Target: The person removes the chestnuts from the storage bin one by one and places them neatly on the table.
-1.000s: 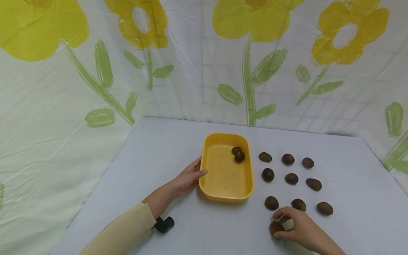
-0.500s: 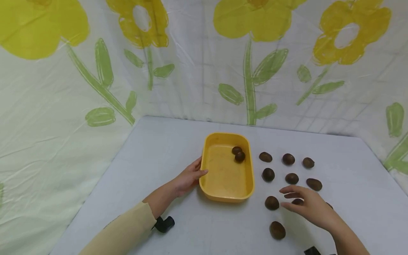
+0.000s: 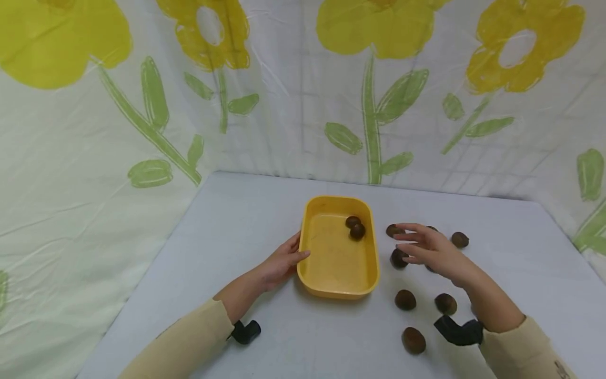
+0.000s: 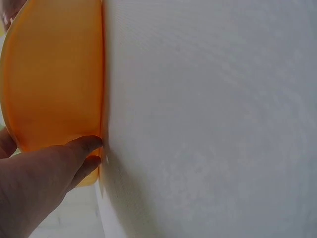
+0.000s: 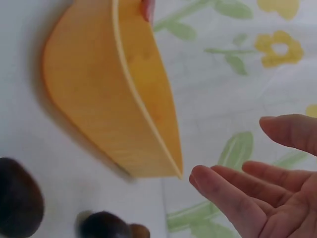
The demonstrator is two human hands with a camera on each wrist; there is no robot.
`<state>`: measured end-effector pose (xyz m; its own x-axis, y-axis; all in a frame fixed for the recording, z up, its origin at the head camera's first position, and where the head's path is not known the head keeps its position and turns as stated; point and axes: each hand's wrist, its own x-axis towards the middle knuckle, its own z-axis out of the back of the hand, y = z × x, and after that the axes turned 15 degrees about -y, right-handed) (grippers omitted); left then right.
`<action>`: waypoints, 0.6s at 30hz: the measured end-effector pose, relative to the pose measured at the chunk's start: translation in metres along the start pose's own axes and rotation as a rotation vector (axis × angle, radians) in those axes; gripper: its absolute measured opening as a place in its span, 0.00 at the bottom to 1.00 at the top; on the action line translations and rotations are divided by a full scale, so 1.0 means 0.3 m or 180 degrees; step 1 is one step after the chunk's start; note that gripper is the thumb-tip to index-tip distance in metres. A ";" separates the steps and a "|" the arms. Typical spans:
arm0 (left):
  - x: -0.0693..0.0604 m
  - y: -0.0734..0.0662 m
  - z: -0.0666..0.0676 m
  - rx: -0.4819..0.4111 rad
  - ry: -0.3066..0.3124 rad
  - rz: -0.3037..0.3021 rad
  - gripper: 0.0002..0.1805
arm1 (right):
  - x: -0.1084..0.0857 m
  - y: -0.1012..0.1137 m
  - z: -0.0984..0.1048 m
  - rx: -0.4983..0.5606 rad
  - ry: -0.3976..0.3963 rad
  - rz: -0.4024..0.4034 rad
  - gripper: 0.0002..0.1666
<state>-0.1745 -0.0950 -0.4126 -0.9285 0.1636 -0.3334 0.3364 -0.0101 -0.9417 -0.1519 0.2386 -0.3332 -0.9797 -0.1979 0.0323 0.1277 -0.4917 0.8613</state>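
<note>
My left hand [image 3: 281,266] grips the left side of a yellow plastic tray [image 3: 326,268], thumb over the rim. The left wrist view shows its fingers [image 4: 85,144] against the tray's outer wall. Inside the tray, two dark brown, roundish, nut-like things [image 3: 357,231] touch each other near the far right corner. Right of the tray my right hand [image 3: 435,255] hovers over more brown things, fingers spread and holding nothing. It hides some of them partly, such as the brown thing [image 3: 399,258] under its fingertips. In the right wrist view, thumb and fingers [image 5: 218,193] are apart.
Nearer the front lie other brown things [image 3: 414,340], spaced out on the white tabletop [image 3: 265,210]. Another brown thing [image 3: 460,240] lies at the far right. A flower-print curtain [image 3: 293,105] hangs behind the table. Black wrist mounts [image 3: 458,331] stick out by both sleeves.
My right hand has let go of the nearest brown thing, leaving it on the table, and has moved up and away to the far rows. My left hand and the tray stay put.
</note>
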 end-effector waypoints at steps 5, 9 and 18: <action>0.000 -0.003 0.000 0.0058 -0.0038 -0.0006 0.36 | 0.096 0.041 -0.027 0.0051 0.0124 -0.0159 0.36; 0.000 -0.003 -0.001 0.0089 -0.0061 0.0020 0.37 | 0.167 0.067 -0.060 0.0049 0.0179 -0.0321 0.36; -0.001 0.000 -0.001 0.0106 -0.0058 0.0005 0.36 | 0.280 0.087 -0.141 -0.0036 0.0228 -0.0693 0.38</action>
<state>-0.1743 -0.0946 -0.4124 -0.9307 0.1456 -0.3355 0.3328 -0.0433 -0.9420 -0.2245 0.1735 -0.3295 -0.9709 -0.1457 -0.1902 -0.0834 -0.5387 0.8383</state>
